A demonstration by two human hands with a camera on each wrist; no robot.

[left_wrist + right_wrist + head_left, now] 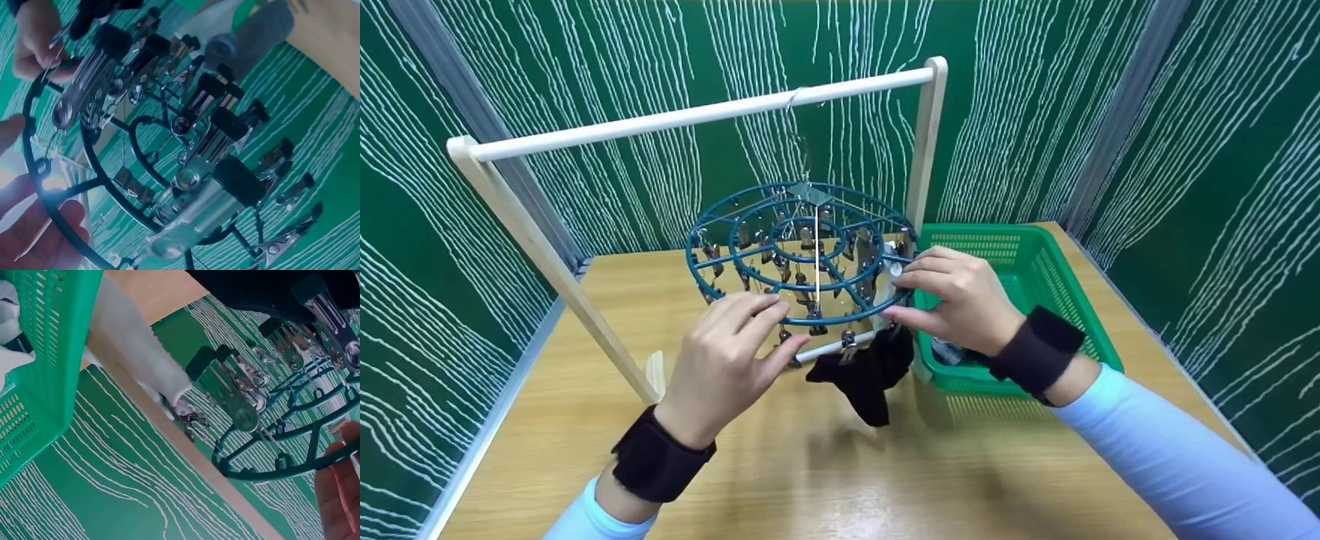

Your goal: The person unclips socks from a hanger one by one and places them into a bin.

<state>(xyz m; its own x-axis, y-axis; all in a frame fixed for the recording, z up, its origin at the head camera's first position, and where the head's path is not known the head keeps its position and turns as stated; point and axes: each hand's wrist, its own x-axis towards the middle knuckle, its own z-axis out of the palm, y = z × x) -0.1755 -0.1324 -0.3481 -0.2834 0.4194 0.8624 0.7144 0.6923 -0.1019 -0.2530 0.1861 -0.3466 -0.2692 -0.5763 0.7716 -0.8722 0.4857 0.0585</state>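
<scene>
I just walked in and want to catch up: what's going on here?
A person has both hands at the rim of a round clip hanger hooked on a wooden rack. The right hand grips the rim; the left hand is at the near side. A black cloth item and a pale one hang there; the green basket holds more cloth.

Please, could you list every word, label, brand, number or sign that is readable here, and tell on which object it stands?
None: no readable text on the round hanger, clips, green basket or black wristbands.
The white lines on the green walls are pattern, not writing.
Dark patches on the light cloth: too unclear to read.
</scene>
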